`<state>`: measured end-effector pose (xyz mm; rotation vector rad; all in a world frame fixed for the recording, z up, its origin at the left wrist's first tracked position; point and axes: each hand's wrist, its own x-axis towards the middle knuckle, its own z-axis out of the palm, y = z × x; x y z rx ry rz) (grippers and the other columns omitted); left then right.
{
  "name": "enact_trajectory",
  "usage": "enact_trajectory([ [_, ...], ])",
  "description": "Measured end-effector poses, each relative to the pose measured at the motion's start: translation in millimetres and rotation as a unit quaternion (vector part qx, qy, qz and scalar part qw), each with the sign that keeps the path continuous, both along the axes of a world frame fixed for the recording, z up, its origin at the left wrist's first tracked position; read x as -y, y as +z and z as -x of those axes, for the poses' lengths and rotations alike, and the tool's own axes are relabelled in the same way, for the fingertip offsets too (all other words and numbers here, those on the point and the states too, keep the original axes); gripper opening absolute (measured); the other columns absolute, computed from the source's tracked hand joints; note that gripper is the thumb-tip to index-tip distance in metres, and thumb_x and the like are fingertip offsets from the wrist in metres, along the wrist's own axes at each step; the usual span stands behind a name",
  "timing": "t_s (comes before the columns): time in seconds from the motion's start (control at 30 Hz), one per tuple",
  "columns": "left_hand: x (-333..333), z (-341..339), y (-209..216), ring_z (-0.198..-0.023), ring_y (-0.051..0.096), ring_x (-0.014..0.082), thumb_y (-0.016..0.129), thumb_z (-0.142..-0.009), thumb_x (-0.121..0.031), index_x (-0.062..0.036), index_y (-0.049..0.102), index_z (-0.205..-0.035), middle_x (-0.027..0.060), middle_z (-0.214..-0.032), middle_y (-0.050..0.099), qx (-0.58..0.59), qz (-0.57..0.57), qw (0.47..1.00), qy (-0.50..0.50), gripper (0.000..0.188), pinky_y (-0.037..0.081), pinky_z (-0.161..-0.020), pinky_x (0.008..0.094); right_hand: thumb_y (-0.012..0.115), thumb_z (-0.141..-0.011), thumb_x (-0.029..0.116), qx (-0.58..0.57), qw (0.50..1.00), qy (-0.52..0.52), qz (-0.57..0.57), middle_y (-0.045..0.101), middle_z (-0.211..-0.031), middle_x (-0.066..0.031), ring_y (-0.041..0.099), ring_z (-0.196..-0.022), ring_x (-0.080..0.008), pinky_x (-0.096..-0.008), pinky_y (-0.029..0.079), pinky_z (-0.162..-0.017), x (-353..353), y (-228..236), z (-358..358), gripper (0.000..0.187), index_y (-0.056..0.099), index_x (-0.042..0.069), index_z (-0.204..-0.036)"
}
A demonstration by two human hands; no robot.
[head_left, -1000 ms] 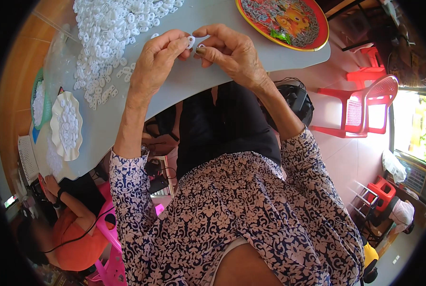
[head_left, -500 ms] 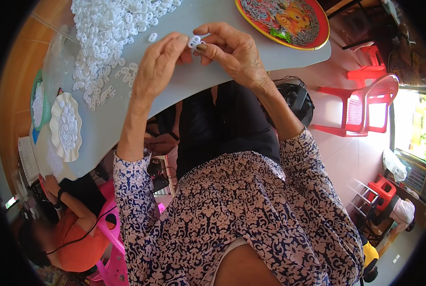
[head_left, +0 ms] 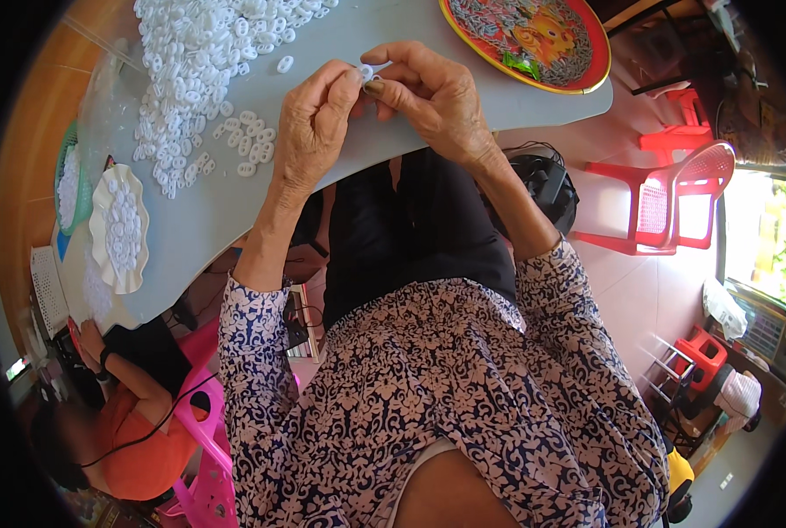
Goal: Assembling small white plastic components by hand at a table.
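Over the near part of the grey table (head_left: 358, 136), my two hands meet at a small white oval plastic piece with holes (head_left: 366, 72). My left hand (head_left: 315, 119) pinches it from the left with thumb and fingers. From the other side my right hand (head_left: 441, 101) grips it between thumb and bent fingers, the thumbnail showing dark. Fingers hide most of the piece. A big heap of similar white pieces (head_left: 182, 75) spreads beyond my left hand, with a loose cluster (head_left: 250, 141) nearer me and a single piece (head_left: 285, 64) apart.
A round red-rimmed tray (head_left: 602, 66) at far right holds many small grey metal parts and something green. At left stand a cream wavy-edged dish (head_left: 143, 260) of white pieces and a green basket (head_left: 83, 207). A person in orange (head_left: 151, 449) sits lower left; red chairs (head_left: 666, 207) stand right.
My left hand has shifted right, closer against my right hand, and now covers more of the white piece. My right hand stays nearly in place.
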<state>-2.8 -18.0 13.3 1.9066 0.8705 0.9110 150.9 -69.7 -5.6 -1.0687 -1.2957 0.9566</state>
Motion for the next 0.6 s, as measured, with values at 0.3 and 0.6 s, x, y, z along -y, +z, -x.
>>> enact_trajectory([
  [0.3,-3.1,0.4,1.2,-0.058,0.043,0.0089,0.048,-0.093,-0.024,-0.0004,0.055,-0.082,0.0024,-0.06,0.049,-0.01,0.005,1.0,-0.012,0.027,0.037,-0.054,0.0248,0.06,-0.087,0.006,0.012,0.999,-0.03,-0.033,0.063,-0.074,-0.0031,0.057,-0.063,-0.0062,-0.0202,0.048,-0.057,-1.5,-4.8,3.4,0.022,0.056,0.0,-0.108],
  [0.6,-5.7,2.5,-3.2,-0.056,0.04,0.0112,0.047,-0.094,-0.025,-0.0008,0.053,-0.084,0.0024,-0.06,0.045,-0.007,-0.017,1.0,-0.019,0.027,0.037,-0.052,0.0266,0.057,-0.087,0.003,0.006,0.998,-0.038,-0.04,0.063,-0.074,-0.0033,0.058,-0.063,-0.0058,-0.0203,0.047,-0.058,-3.1,-7.1,6.2,0.021,0.057,0.002,-0.109],
])
